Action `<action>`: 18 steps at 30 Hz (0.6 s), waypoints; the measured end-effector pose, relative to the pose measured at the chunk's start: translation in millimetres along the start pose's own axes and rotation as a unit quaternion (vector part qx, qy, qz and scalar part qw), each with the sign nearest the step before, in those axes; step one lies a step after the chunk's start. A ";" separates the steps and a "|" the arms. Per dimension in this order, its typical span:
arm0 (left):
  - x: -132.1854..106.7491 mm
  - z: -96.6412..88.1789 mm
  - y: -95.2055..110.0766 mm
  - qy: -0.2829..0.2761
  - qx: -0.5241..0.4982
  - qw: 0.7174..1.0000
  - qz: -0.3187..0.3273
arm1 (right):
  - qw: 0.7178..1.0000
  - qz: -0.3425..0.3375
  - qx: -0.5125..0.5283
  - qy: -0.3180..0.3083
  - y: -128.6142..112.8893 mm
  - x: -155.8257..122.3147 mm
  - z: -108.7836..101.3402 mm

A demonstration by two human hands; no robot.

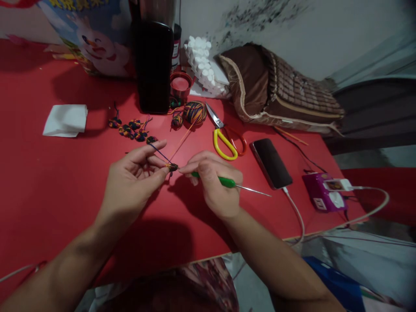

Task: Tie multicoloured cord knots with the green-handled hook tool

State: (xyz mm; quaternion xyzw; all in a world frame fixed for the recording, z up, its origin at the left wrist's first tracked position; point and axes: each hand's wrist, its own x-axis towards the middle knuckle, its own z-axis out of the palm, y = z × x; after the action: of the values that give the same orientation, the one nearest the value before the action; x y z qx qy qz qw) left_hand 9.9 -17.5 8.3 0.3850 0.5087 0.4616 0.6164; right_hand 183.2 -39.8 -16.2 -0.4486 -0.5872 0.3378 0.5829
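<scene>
Apparently in the middle of a stitch

You seem to be crocheting; the next move probably calls for steady yarn (159, 152) tension and drawing a loop through. Your left hand (134, 175) pinches the piece (174, 166) in a narrow grip, right at its fingertips, over the counter (39, 190). Your right hand (216, 186), just beside it, holds the hook (226, 182); its working tip is unclear.

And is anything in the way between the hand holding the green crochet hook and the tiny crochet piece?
Nothing visible stands in the way. The right hand, holding the green-handled crochet hook, is right beside the small crochet piece, which the left hand pinches. The scissors lie farther back.
</scene>
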 end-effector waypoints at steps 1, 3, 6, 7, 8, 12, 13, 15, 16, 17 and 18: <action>0.2 -0.5 -0.8 -0.003 -0.004 1.000 0.002 | 1.000 0.000 -0.003 -0.001 -0.1 -0.2 0.2; 0.7 -1.4 -2.1 -0.010 -0.007 1.000 0.009 | 1.000 0.002 -0.004 0.002 0.3 -0.6 0.3; 1.4 -1.8 -2.7 -0.012 -0.004 1.000 0.028 | 1.000 0.006 0.001 0.003 1.1 -0.8 0.3; 1.6 -1.5 -2.5 -0.012 -0.001 0.999 0.031 | 1.000 0.005 0.002 0.004 1.3 -0.7 0.3; 1.9 -1.0 -2.4 -0.011 0.002 0.999 0.034 | 1.000 0.004 0.003 0.004 1.5 -0.5 0.4; 3.6 1.1 -5.0 -0.011 -0.002 0.999 0.050 | 1.000 -0.013 -0.001 0.007 2.5 0.9 0.4; 4.2 1.4 -6.4 -0.011 -0.011 0.998 0.059 | 1.000 -0.017 -0.002 0.007 2.9 1.1 0.4; 5.6 1.5 -9.5 -0.009 -0.021 0.997 0.070 | 1.000 -0.022 -0.004 0.007 4.0 1.1 0.2; 6.2 1.5 -10.7 -0.005 -0.022 0.997 0.073 | 1.000 -0.021 -0.006 0.006 4.6 0.9 0.1; 6.7 1.4 -11.7 -0.001 -0.019 0.997 0.073 | 1.000 -0.018 -0.010 0.006 5.2 0.7 0.1; 7.1 1.3 -12.3 0.003 -0.016 0.997 0.074 | 1.000 -0.017 -0.012 0.007 5.8 0.4 0.1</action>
State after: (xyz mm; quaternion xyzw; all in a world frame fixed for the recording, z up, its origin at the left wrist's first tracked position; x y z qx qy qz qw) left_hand 13.8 -14.1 -5.0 0.4104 0.4734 0.5149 0.5852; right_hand 183.9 -37.3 -21.4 -0.4481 -0.5945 0.3179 0.5871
